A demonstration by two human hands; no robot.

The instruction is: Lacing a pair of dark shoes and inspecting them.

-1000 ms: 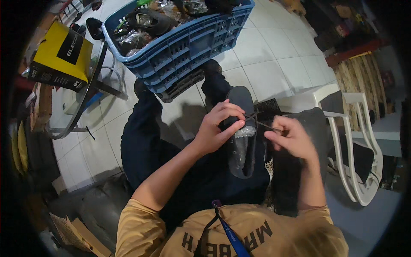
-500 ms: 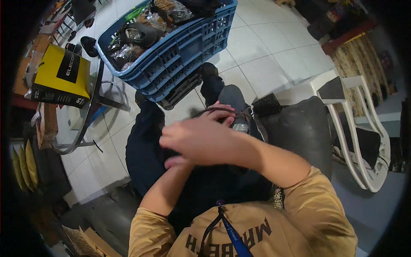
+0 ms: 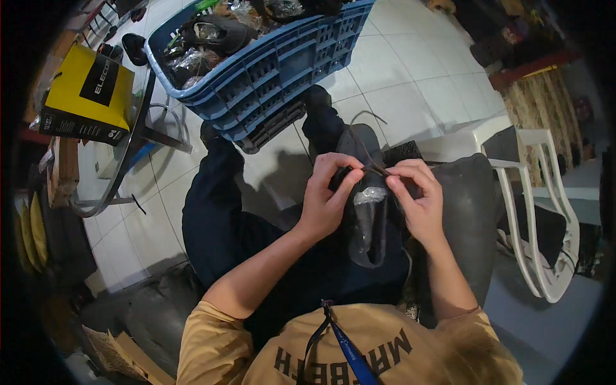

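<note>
A dark grey shoe [image 3: 367,247] rests on my right thigh, its toe pointing away from me. Clear crumpled plastic [image 3: 370,194] shows in its opening. Over the shoe's front, a thin dark brown lace [image 3: 363,146] runs between my hands, and one end curls up past the toe. My left hand [image 3: 328,196] pinches the lace between thumb and fingertips on the left. On the other side my right hand [image 3: 418,196] pinches it too, close to the left fingertips. Just where the lace crosses is too small to make out.
Ahead stands a blue plastic crate [image 3: 276,74] heaped with shoes and plastic wrap. A yellow and black box [image 3: 90,90] sits on a glass-topped table [image 3: 131,141] at the left. To the right are a dark cushioned seat [image 3: 465,218] and a white plastic chair [image 3: 526,192].
My hands were crossed and overlapping above the shoe. They have come apart to either side of it, each pinching the lace, and the shoe's opening shows.
</note>
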